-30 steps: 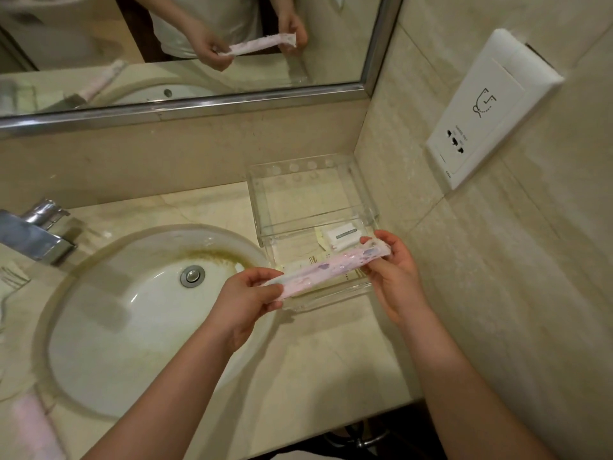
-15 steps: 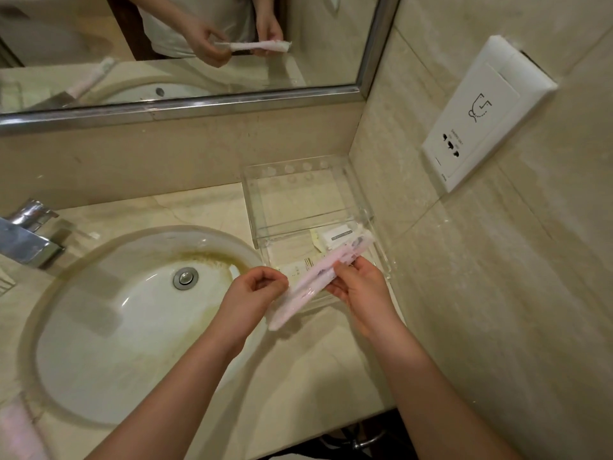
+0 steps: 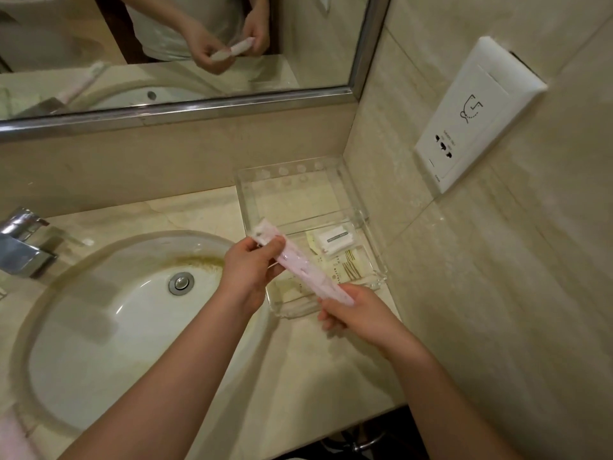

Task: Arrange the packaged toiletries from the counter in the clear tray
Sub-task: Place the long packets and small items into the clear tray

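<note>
A long pink packaged toiletry hangs over the left side of the clear tray, running from upper left to lower right. My left hand pinches its far end and my right hand grips its near end. The tray stands in the counter's back right corner against the wall. Inside it lie a small white packet and flat cream sachets. Another pink package shows at the lower left edge of the counter.
A white oval sink with a drain fills the counter's left side, and a chrome tap stands at its far left. A mirror hangs above. A white socket plate sits on the right wall.
The pink package has turned from lying across the tray's front to pointing away from me. My left hand rose to its far end and my right hand dropped toward me.
</note>
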`<control>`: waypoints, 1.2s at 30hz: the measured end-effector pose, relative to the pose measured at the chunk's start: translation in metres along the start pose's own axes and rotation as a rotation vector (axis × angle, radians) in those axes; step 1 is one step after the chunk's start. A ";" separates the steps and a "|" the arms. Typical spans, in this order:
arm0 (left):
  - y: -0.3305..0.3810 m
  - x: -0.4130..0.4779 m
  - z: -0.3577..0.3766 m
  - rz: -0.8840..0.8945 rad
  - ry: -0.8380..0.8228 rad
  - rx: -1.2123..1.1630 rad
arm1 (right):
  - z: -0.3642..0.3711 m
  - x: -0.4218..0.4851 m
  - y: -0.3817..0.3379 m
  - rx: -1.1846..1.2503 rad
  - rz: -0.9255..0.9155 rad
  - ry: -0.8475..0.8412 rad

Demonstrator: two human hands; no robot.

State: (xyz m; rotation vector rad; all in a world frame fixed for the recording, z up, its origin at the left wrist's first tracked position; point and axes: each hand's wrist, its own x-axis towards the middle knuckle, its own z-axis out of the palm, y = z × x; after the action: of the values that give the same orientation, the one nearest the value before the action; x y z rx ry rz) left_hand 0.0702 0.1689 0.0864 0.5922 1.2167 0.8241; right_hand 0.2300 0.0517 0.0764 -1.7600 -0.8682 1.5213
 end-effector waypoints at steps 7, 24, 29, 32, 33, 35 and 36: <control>-0.024 0.006 -0.035 -0.006 0.077 0.232 | -0.036 0.035 0.011 0.278 0.074 0.343; -0.054 0.058 -0.003 0.526 0.134 1.582 | -0.047 0.115 0.012 -0.816 0.028 0.707; -0.060 0.064 -0.006 0.527 0.121 1.660 | -0.047 0.114 0.017 -0.766 0.007 0.709; -0.063 0.063 -0.006 0.575 0.141 1.635 | -0.044 0.106 0.019 -0.715 -0.030 0.713; -0.064 0.060 -0.007 0.619 0.146 1.612 | -0.041 0.102 0.021 -0.730 -0.061 0.721; -0.069 0.048 -0.008 0.742 0.109 1.580 | -0.033 0.094 0.028 -0.834 -0.149 0.749; -0.074 0.040 -0.008 0.796 0.050 1.577 | -0.028 0.092 0.031 -0.887 -0.208 0.759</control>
State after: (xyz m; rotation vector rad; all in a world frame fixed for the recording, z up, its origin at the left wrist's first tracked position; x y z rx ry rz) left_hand 0.0848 0.1583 0.0039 2.4403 1.5333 0.3162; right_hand 0.2704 0.1078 0.0025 -2.4711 -1.3322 0.2025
